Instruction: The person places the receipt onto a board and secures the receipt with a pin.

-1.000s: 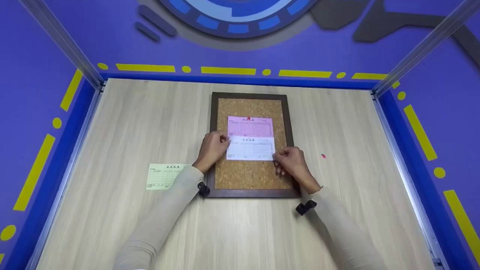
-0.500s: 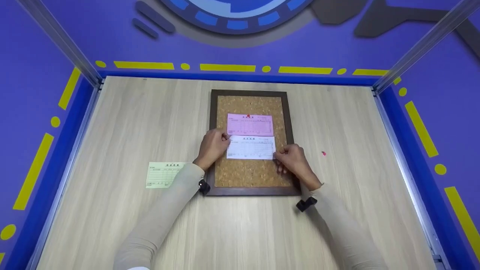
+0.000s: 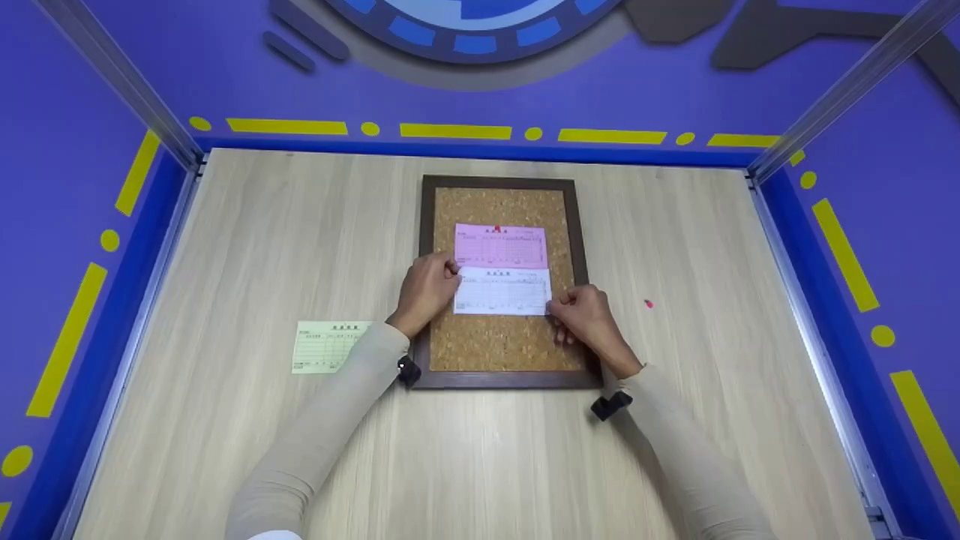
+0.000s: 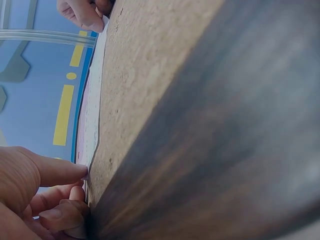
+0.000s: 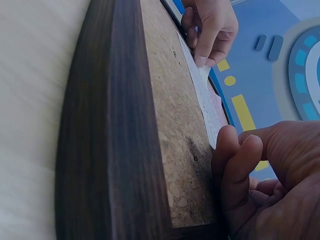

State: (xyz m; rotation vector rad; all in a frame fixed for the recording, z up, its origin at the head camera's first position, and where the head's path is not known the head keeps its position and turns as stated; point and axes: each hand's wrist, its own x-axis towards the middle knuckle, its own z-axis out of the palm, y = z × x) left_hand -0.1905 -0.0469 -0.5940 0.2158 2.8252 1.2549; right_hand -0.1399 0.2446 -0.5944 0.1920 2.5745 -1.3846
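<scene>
On the framed cork board (image 3: 502, 345), a white printed slip (image 3: 502, 292) lies just below a pink slip (image 3: 500, 247), their edges meeting. A red pushpin (image 3: 497, 227) sits at the pink slip's top edge. My left hand (image 3: 427, 289) pinches the white slip near its upper left corner. At the lower right corner, my right hand (image 3: 586, 315) holds the slip between thumb and finger. The right wrist view shows the left hand's thumb (image 5: 202, 57) on the paper. Seen from the left wrist, the slip (image 4: 95, 100) runs between both hands.
A pale green slip (image 3: 322, 347) lies on the wooden table left of the board, partly covered by the left sleeve (image 3: 352, 397). Right of the board is a small red pin (image 3: 649, 304). Blue walls (image 3: 480, 105) stand at the back and sides.
The head view has shifted slightly, so everything sits a little higher in the picture. Both hands keep their hold on the white slip, with little visible movement.
</scene>
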